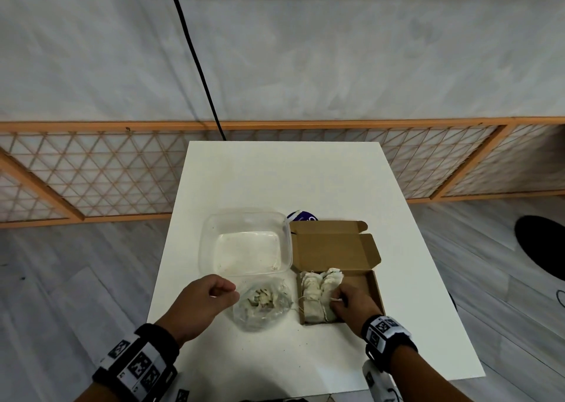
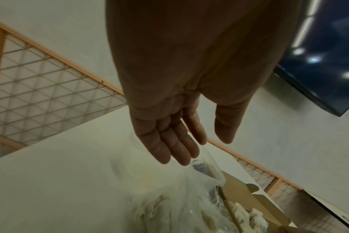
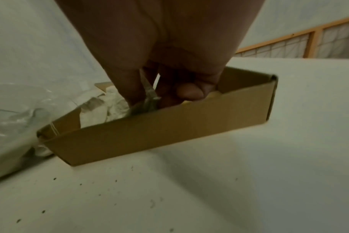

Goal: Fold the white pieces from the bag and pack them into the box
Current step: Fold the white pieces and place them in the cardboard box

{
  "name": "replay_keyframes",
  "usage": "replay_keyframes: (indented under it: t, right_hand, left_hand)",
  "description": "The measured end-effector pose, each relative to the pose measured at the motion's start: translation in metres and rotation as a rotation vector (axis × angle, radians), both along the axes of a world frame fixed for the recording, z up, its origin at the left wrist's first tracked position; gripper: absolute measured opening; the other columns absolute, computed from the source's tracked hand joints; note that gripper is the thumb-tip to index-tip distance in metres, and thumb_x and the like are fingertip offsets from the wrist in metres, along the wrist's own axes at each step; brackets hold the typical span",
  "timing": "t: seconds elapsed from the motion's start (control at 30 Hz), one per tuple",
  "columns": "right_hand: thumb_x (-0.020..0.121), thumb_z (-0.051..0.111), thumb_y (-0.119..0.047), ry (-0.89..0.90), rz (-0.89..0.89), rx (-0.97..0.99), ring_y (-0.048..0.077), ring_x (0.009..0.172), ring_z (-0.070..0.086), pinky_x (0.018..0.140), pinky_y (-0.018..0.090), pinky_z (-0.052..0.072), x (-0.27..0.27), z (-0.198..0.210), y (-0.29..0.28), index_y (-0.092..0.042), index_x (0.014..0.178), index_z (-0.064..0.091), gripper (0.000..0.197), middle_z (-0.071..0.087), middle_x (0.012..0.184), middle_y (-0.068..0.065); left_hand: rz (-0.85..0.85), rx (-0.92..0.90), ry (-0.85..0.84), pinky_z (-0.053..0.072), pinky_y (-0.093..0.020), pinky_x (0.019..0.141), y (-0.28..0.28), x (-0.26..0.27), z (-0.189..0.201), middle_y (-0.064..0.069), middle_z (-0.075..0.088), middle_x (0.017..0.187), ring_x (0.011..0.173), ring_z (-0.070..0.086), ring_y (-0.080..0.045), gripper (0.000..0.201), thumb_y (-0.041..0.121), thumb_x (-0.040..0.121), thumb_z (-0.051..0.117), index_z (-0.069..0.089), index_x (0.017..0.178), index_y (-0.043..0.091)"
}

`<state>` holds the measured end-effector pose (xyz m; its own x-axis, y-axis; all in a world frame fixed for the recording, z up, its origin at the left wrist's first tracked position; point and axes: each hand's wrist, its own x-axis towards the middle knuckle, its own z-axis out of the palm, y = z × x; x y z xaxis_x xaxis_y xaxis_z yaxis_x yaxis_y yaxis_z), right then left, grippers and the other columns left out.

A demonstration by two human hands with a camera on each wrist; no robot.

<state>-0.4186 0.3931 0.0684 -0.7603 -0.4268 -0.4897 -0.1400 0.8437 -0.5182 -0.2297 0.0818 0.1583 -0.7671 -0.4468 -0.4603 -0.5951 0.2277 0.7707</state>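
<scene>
The head view looks forward and down from well above the box [image 1: 339,291], taking in the whole table [image 1: 275,181]. The left wrist view looks along the palm from close range, to the left of the box [image 2: 247,197]. The right wrist view sits low, just before the box [image 3: 159,130]. All three views share the box.

One cardboard box [image 1: 336,274] surrounds the right fingers, holding about four folded white pieces [image 1: 319,294]. One plastic bag [image 1: 263,305] lies just beyond the left fingers, one clear tub [image 1: 244,242] farther out.
</scene>
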Motion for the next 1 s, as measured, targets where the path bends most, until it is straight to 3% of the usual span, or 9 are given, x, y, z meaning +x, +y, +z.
replay_keyframes:
  t: [0.2,0.33,0.4,0.47,0.57,0.63,0.73,0.83,1.0]
  right_hand:
    - [0.088,0.070,-0.030,0.052,-0.046,0.014,0.016,0.072,0.060,0.067,0.031,0.049,0.002,-0.013,-0.003,-0.025,0.079,0.052,0.021,0.062,0.079,-0.004]
    - [0.091,0.062,-0.035,0.118,0.045,0.076,0.021,0.088,0.054,0.077,0.029,0.045,0.002,-0.010,-0.006,-0.027,0.089,0.049,0.015,0.060,0.107,0.002]
    - [0.087,0.064,-0.044,0.148,0.057,0.106,0.021,0.099,0.054,0.084,0.029,0.045,0.003,-0.007,-0.008,-0.028,0.101,0.055,0.023,0.054,0.117,-0.001]
    - [0.083,0.067,-0.052,0.243,0.071,0.122,0.022,0.104,0.056,0.090,0.033,0.049,0.005,-0.006,-0.011,-0.030,0.109,0.061,0.035,0.052,0.118,-0.004]
    - [0.086,0.066,-0.051,0.384,0.151,0.053,0.021,0.102,0.057,0.091,0.035,0.052,0.008,0.000,-0.023,-0.032,0.111,0.069,0.032,0.054,0.112,-0.003]
    - [0.091,0.057,-0.050,0.411,0.245,0.031,0.018,0.099,0.057,0.089,0.031,0.051,0.010,0.003,-0.037,-0.034,0.110,0.071,0.029,0.056,0.109,-0.004]
    - [0.093,0.035,-0.052,0.377,0.373,0.138,0.020,0.104,0.056,0.088,0.032,0.050,0.014,0.004,-0.057,-0.033,0.112,0.068,0.042,0.058,0.115,-0.003]
    - [0.096,0.047,-0.043,0.371,0.401,0.200,0.027,0.110,0.058,0.091,0.034,0.050,0.017,0.005,-0.064,-0.028,0.115,0.067,0.031,0.057,0.120,0.005]
    - [0.098,0.053,-0.044,0.351,0.322,0.042,0.018,0.104,0.061,0.092,0.032,0.049,0.014,0.006,-0.056,-0.036,0.114,0.070,0.025,0.063,0.112,-0.004]
  left_hand:
    - [-0.006,-0.023,-0.018,0.053,-0.025,0.079,-0.010,0.011,-0.017,0.001,0.077,0.093,0.093,0.070,-0.015,0.013,0.028,0.086,0.083,0.076,0.096,0.024]
    - [-0.019,-0.030,-0.022,0.053,-0.025,0.075,-0.014,0.015,-0.021,-0.002,0.077,0.090,0.089,0.071,-0.018,0.013,0.030,0.086,0.082,0.075,0.095,0.025]
    - [-0.014,-0.028,-0.021,0.053,-0.025,0.074,-0.014,0.015,-0.023,-0.004,0.076,0.090,0.089,0.071,-0.019,0.013,0.031,0.086,0.082,0.075,0.095,0.024]
    - [-0.006,-0.023,-0.017,0.052,-0.025,0.073,-0.013,0.016,-0.025,-0.004,0.076,0.089,0.088,0.071,-0.020,0.012,0.030,0.086,0.082,0.076,0.095,0.023]
    - [-0.011,-0.020,-0.007,0.053,-0.025,0.075,-0.010,0.017,-0.029,-0.004,0.076,0.088,0.087,0.071,-0.020,0.010,0.027,0.087,0.081,0.076,0.094,0.022]
    - [-0.017,-0.016,-0.002,0.054,-0.027,0.079,-0.008,0.018,-0.031,-0.002,0.077,0.087,0.087,0.071,-0.019,0.009,0.025,0.087,0.081,0.076,0.094,0.021]
    - [-0.030,-0.024,-0.001,0.055,-0.028,0.082,-0.006,0.019,-0.031,-0.002,0.077,0.087,0.088,0.071,-0.018,0.008,0.025,0.088,0.081,0.075,0.093,0.021]
    - [-0.033,-0.031,0.004,0.055,-0.026,0.081,-0.006,0.019,-0.029,-0.001,0.077,0.088,0.087,0.071,-0.016,0.008,0.026,0.088,0.080,0.075,0.093,0.022]
    - [-0.024,-0.019,0.016,0.052,-0.022,0.076,-0.010,0.019,-0.026,-0.004,0.077,0.089,0.086,0.070,-0.017,0.008,0.027,0.089,0.079,0.075,0.093,0.021]
